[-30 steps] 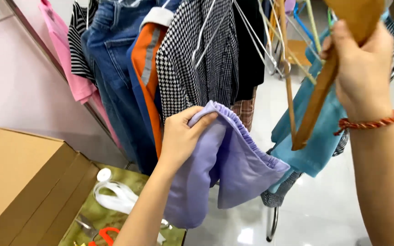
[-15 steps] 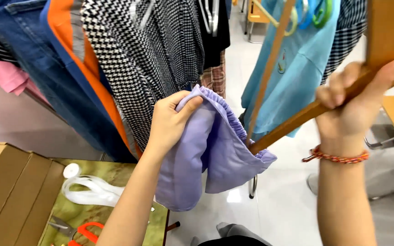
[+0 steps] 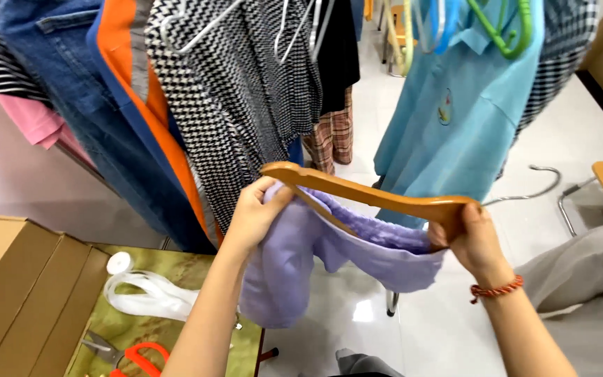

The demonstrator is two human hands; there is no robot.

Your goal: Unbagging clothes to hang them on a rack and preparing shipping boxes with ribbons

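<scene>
Left hand (image 3: 256,213) fingers pinch the lavender garment (image 3: 301,265); right hand (image 3: 472,241) fingers grip the wooden hanger (image 3: 371,195). Hung clothes (image 3: 239,91) crowd just behind them.

bare forearms; red braided bracelet (image 3: 497,288) on the right wrist.

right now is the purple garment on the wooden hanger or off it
Partly on: the wooden hanger lies in the purple garment opening, left hand holding cloth over one end, right hand gripping the other.
</scene>
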